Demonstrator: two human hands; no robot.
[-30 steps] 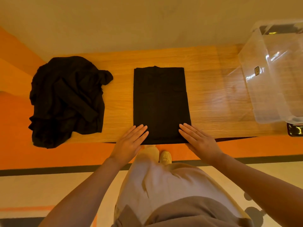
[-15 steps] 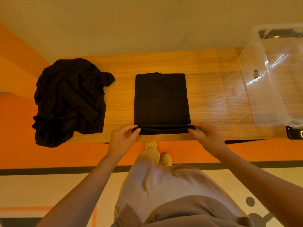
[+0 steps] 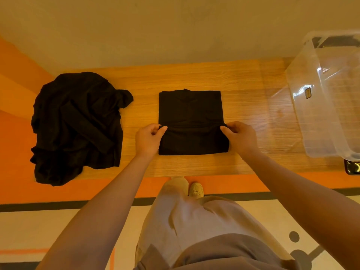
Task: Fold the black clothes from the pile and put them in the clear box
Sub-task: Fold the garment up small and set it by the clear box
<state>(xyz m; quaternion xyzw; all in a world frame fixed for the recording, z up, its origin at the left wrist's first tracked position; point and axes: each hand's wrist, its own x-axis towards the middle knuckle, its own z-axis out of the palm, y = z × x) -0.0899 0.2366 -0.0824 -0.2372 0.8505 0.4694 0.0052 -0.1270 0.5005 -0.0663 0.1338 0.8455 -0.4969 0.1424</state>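
Since half a second ago, both hands have carried the near hem of the black garment (image 3: 190,121) away from the person, so the lower part now lies doubled over the middle. Left hand (image 3: 149,138) pinches the folded edge at its left corner; right hand (image 3: 240,137) pinches the right corner, fingers curled round the cloth. It lies in the middle of the wooden table (image 3: 243,90), well apart from the clear box (image 3: 319,114) at the right end. At the left end, the crumpled pile of black clothes (image 3: 77,125) hangs over the near edge. Behind the table is a plain beige wall (image 3: 175,26); below it, an orange floor band (image 3: 233,185), a dark stripe, then pale flooring.
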